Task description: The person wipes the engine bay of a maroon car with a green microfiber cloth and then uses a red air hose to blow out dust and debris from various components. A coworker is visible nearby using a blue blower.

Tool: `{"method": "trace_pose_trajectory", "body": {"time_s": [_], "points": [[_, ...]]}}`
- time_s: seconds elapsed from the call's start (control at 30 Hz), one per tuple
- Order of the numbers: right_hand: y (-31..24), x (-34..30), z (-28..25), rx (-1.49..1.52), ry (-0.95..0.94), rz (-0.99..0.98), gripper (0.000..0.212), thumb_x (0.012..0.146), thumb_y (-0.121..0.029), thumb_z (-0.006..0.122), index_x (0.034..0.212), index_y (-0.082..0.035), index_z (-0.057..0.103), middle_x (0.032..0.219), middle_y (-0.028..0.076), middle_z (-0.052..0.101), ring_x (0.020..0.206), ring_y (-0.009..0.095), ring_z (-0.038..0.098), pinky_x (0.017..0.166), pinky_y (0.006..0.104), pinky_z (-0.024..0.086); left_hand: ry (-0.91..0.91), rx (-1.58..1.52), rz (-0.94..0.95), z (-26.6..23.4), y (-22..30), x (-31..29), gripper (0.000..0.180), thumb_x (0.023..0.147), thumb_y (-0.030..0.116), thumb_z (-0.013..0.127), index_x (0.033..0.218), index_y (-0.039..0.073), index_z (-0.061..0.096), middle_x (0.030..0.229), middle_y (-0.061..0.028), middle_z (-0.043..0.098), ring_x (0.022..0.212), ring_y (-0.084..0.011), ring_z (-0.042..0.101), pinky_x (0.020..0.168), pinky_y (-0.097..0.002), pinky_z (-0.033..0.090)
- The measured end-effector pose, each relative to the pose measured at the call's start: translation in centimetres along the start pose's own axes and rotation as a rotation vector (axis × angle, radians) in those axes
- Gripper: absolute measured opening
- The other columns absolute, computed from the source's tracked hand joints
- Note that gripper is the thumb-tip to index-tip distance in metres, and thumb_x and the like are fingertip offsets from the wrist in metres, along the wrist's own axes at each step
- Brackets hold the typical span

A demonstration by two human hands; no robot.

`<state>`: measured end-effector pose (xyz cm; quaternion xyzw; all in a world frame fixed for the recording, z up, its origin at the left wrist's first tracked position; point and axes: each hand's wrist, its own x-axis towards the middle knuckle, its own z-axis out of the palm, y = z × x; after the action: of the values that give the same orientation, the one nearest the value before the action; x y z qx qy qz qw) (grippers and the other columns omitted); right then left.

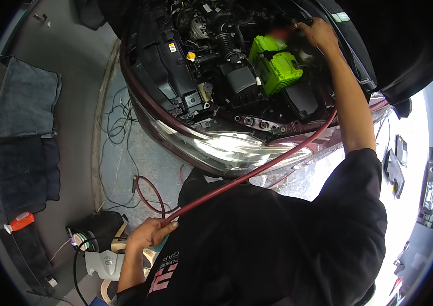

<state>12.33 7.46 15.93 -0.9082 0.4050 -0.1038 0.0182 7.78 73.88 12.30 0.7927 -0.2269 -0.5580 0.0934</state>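
I lean over the open engine bay (211,66) of a dark red car. My right hand (320,33) reaches far into the bay, fingers closed on a small dark part just behind a bright green battery cover (275,66). A dark red hose (257,171) runs from the bay's right side down across the headlight (232,148) to my left hand (150,232), which grips it low beside my black shirt. The hose's far end is hidden behind my right forearm.
Thin wires and a loop of red hose (147,196) lie on the floor left of the bumper. Dark towels (25,132) hang at the left. A white cover (105,262) and an orange-capped item (21,222) sit below. Parts lie at the right (394,171).
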Motion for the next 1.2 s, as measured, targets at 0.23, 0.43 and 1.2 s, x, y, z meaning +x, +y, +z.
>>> {"method": "trace_pose_trajectory", "body": {"time_s": [0.23,0.43,1.2], "points": [[0.6,3.1,1.0,-0.114,-0.062,-0.027,0.056,0.09,-0.047,0.064,0.128,-0.005,0.062,0.128,0.022,0.064,0.121,0.039,0.06,0.1,0.0493,0.05,-0.007,-0.034,0.023,1.6,-1.1,0.9,0.075,0.096,0.067,0.046,0.079,-0.003,0.066,0.062,-0.0218,0.06,0.067,-0.0374,0.063,0.067,-0.0447,0.048],[-0.2,3.9,1.8,-0.125,-0.099,-0.038,0.056,0.09,-0.045,0.063,0.128,-0.004,0.061,0.13,0.022,0.063,0.122,0.037,0.06,0.101,0.0492,0.049,0.004,-0.063,-0.006,1.4,0.3,0.3,0.072,0.094,0.067,0.051,0.083,-0.003,0.068,0.066,-0.0205,0.063,0.07,-0.0361,0.065,0.069,-0.0432,0.05],[-0.6,3.3,5.4,-0.073,-0.136,0.056,0.05,0.093,-0.044,0.062,0.129,-0.01,0.062,0.131,0.018,0.063,0.122,0.036,0.06,0.099,0.0495,0.05,-0.009,-0.22,-0.01,2.2,0.3,-0.3,0.071,0.089,0.071,0.054,0.101,0.003,0.07,0.07,-0.0124,0.065,0.073,-0.0262,0.065,0.07,-0.0383,0.05]]}}
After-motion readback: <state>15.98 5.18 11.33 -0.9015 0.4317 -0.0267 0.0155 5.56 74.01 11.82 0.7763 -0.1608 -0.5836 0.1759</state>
